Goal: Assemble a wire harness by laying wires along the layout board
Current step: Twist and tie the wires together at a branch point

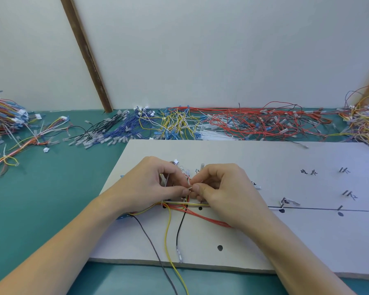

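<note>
While both hands meet over the wire bundle [186, 204] on the layout board [232, 154], I read this as tying or fastening the wires at a branch point. Left hand [151, 184] pinches a small pale piece at the bundle, thumb and forefinger closed on it; right hand [224, 188] pinches the same spot from the other side, fingers curled. What the piece is, I can't tell, too small. Likely held close so the wires stay gathered along the drawn line [320, 208].

Below the bundle, a yellow wire [167, 235], a black wire [179, 228] and a dark grey wire [149, 237] trail off the board's near edge; red wires [209, 219] run under the right hand. Right of the bundle, a white clip [285, 202] sits on the line. Beyond the board, loose wire piles [232, 122] lie on the green table [51, 199]. Trailing ends could snag my wrists.
</note>
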Action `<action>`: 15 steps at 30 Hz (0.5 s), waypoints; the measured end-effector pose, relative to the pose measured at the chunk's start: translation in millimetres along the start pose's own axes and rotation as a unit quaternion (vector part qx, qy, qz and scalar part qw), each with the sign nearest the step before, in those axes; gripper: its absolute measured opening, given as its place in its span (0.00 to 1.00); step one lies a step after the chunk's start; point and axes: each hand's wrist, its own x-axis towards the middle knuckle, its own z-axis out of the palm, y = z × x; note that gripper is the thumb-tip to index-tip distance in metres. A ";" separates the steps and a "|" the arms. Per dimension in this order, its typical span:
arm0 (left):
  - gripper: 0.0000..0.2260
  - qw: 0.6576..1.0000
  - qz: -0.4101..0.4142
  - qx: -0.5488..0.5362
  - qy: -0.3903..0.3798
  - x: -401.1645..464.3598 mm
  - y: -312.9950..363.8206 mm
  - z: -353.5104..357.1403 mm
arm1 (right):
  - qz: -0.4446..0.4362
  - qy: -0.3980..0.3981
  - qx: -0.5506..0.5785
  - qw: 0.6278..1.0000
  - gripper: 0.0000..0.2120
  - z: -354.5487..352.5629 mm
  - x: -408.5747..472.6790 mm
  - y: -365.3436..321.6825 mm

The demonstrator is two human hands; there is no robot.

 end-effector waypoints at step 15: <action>0.07 0.999 -0.033 -0.006 -0.027 -0.5 3.9 2.6 | 0.054 0.036 0.027 0.998 0.14 1.1 3.3 -5.3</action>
